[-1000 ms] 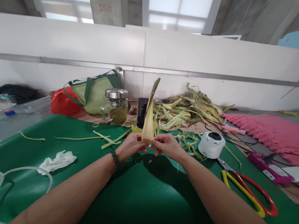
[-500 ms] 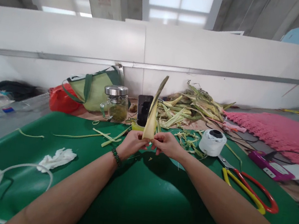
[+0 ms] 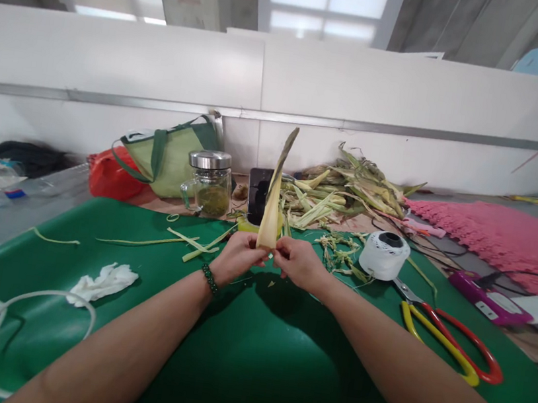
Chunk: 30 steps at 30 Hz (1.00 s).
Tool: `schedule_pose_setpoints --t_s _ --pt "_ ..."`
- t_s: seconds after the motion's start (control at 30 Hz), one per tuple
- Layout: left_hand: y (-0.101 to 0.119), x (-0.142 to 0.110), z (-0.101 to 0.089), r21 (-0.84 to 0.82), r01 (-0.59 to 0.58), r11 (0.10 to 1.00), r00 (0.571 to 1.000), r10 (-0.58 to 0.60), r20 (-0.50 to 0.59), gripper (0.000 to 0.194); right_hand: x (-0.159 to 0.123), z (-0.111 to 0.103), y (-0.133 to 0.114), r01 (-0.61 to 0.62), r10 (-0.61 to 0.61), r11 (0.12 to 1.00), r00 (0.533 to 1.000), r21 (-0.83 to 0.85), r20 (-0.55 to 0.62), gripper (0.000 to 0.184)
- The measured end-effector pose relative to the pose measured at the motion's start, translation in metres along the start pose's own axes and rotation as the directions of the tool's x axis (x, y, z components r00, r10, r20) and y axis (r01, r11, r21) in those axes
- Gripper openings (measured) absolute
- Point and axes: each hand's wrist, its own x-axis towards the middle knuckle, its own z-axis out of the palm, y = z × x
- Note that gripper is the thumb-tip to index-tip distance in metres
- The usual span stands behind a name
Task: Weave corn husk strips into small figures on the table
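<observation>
Left hand [image 3: 235, 258] and right hand [image 3: 304, 265] hold the upright husk [image 3: 270, 223] at its base, fingers narrowly pinched; base handling appears underway, calling for steady pressure.

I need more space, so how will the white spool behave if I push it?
The spool stands on its end, hole upward, so it would probably slide. Knocked over, its round side might let it roll. The scissors, blades close beside it, may get nudged.

Room between forearms [image 3: 130, 335] — scissors [image 3: 427, 308] rightward
</observation>
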Motion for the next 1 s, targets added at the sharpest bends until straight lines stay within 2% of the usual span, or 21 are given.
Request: schedule_pose_setpoints --t_s 0.13,0.27,0.37,0.43,0.5,0.57,0.63,0.7,1.0 --pt "-0.003 0.001 -0.001 0.071 -0.061 0.996 0.998 0.063 -0.02 0.006 -0.002 0.0 -0.004 0.052 -0.059 0.979 0.998 -0.195 -0.031 0.011" --pt "-0.003 0.002 -0.001 0.09 -0.068 0.994 0.997 0.07 -0.026 0.007 -0.002 0.001 -0.008 0.058 -0.085 0.922 0.995 -0.383 -0.054 0.01" --pt "-0.002 0.002 0.0 0.079 -0.058 0.995 0.997 0.061 -0.043 0.006 -0.003 0.003 -0.01 0.063 -0.102 0.887 0.993 -0.458 -0.06 0.009" --pt "0.0 0.002 -0.001 0.06 -0.036 0.998 0.998 0.039 -0.051 0.005 -0.003 0.003 -0.009 0.062 -0.107 0.89 0.991 -0.451 -0.075 0.008" --pt "0.002 0.001 -0.001 0.025 0.012 1.0 0.999 -0.011 -0.042 0.002 -0.002 0.003 -0.007 0.051 -0.088 0.936 0.992 -0.349 -0.089 0.009" --pt "0.006 -0.001 -0.002 -0.016 0.07 0.997 0.997 -0.07 -0.022 0.002 -0.001 0.002 -0.004 0.049 -0.056 0.991 0.997 -0.121 -0.052 0.011" --pt "0.008 -0.002 -0.003 -0.043 0.103 0.994 0.995 -0.103 -0.005 0.007 0.0 0.0 0.001 0.047 -0.049 0.991 0.999 0.127 0.015 0.013" --pt "0.009 -0.003 -0.004 -0.05 0.103 0.993 0.995 -0.103 0.0 0.01 0.002 -0.003 0.004 0.039 -0.055 0.963 0.997 0.266 0.056 0.012" --pt "0.009 -0.003 -0.007 -0.011 0.1 0.995 0.992 -0.099 0.072 0.014 0.003 -0.014 0.004 -0.035 -0.054 0.923 0.974 0.384 0.22 0.017"
